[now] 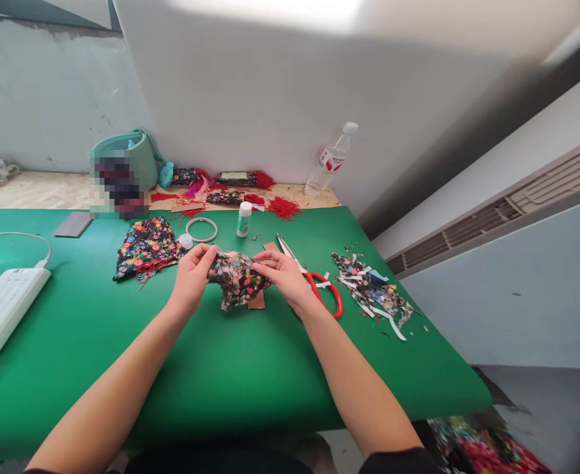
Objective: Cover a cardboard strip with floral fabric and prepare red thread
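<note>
A piece of dark floral fabric [240, 280] hangs between my two hands above the green table mat. My left hand [193, 273] pinches its upper left corner between thumb and fingers. The right edge of the cloth is pinched by my right hand [284, 273]. Beneath the fabric, part of a brown card piece [257, 301] shows on the mat. Scissors with red handles [339, 303] lie just right of my right hand, partly hidden by it. A white and green glue stick [243, 220] stands upright behind the fabric.
Left of my hands lie a floral cloth pouch [151, 247], a ring [201, 230] and a power strip [13, 306]. Fabric scraps [373, 289] are at the right. Along the back stand a teal basket [146, 158] and a plastic bottle [330, 161], with red tassels [284, 208] between.
</note>
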Available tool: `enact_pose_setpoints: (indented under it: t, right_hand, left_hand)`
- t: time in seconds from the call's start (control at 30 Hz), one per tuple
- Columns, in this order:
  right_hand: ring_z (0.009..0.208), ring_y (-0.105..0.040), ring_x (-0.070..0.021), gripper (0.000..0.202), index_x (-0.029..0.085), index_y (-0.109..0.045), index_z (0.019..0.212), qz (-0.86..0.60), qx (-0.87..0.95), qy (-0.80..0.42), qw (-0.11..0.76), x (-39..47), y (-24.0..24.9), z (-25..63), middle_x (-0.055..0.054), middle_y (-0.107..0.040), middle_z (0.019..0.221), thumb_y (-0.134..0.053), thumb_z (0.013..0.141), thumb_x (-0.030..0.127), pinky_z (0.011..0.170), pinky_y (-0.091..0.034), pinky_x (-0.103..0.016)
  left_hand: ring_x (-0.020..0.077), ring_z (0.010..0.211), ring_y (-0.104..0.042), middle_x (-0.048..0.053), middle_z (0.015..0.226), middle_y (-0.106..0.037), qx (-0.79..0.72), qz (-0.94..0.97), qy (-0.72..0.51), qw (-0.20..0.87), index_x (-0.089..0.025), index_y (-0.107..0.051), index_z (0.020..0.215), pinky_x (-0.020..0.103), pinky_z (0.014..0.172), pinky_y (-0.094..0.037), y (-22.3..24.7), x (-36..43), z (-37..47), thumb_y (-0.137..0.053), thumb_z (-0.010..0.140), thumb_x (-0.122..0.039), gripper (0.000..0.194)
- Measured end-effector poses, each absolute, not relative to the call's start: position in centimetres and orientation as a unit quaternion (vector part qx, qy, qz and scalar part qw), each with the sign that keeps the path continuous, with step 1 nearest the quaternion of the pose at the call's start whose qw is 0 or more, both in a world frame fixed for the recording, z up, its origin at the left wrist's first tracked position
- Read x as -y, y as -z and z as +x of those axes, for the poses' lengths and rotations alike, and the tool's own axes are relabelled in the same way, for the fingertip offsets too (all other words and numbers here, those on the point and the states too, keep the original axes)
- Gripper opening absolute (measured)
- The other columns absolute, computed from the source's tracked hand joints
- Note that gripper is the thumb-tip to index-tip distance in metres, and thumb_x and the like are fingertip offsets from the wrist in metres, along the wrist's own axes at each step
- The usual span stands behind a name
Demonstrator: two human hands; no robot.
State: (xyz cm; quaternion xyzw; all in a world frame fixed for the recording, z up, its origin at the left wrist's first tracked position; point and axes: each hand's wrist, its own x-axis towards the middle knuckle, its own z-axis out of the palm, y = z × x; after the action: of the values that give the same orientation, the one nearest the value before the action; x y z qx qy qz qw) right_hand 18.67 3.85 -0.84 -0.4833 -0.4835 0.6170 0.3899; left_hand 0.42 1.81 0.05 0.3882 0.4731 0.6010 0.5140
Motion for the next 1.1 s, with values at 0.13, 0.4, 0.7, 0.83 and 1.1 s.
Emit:
enact_pose_setpoints:
  t: [0.13,0.4,0.7,0.83,1.1]
  right_hand:
    - [0.06,-0.058,-0.0118,0.022,0.019,-0.061,0.083,-0.469,0.501,-0.616,0.387,-3.9,0.6,18.8,0.002,-0.065,0.07,-0.064,0.062,0.018,0.055,-0.043,-0.024]
    - [0.073,-0.062,-0.0138,0.039,0.02,-0.058,0.088,-0.412,0.557,-0.64,0.333,-3.5,0.6,18.5,0.002,-0.064,0.073,-0.074,0.053,0.016,0.071,-0.05,-0.028]
    - [0.047,-0.049,-0.0081,0.009,0.017,-0.062,0.074,-0.49,0.602,-0.563,0.284,-4.3,0.1,20.1,0.003,-0.062,0.059,-0.06,0.066,0.021,0.044,-0.037,-0.021]
    - [0.046,-0.05,-0.0093,0.012,0.017,-0.066,0.075,-0.501,0.619,-0.526,0.299,-4.7,0.0,20.7,0.003,-0.059,0.055,-0.061,0.07,0.026,0.043,-0.036,-0.021]
    - [0.094,-0.065,-0.0208,0.018,0.021,-0.069,0.087,-0.44,0.604,-0.507,0.429,-4.5,-0.8,20.9,-0.006,-0.07,0.099,-0.065,0.077,0.036,0.086,-0.052,-0.038]
  left_hand:
    - [0.009,0.055,-0.051,-0.002,0.061,-0.056,-0.48,0.402,-0.614,0.481,-0.017,-0.057,0.068,0.019,0.052,-0.04,-0.1,-1.9,0.1,-0.07,0.068,-0.046,0.032]
    - [0.0033,0.028,-0.025,-0.01,0.042,-0.04,-0.48,0.405,-0.563,0.537,-0.02,-0.052,0.07,0.019,0.029,-0.013,-1.1,-1.7,-0.1,-0.068,0.069,-0.052,0.036]
    - [-0.0004,0.032,-0.032,-0.008,0.054,-0.046,-0.503,0.407,-0.522,0.556,-0.014,-0.061,0.073,0.019,0.036,-0.033,-1.9,-2.4,-3.1,-0.079,0.058,-0.043,0.037]
    - [0.0039,0.041,-0.05,-0.005,0.065,-0.056,-0.513,0.378,-0.51,0.578,-0.015,-0.059,0.077,0.021,0.047,-0.046,-1.6,-2.6,-3.7,-0.079,0.057,-0.042,0.039]
    - [0.0201,0.088,-0.063,0.008,0.091,-0.069,-0.475,0.475,-0.561,0.483,-0.016,-0.062,0.073,0.038,0.087,-0.048,-1.4,-2.5,-1.9,-0.072,0.066,-0.048,0.035]
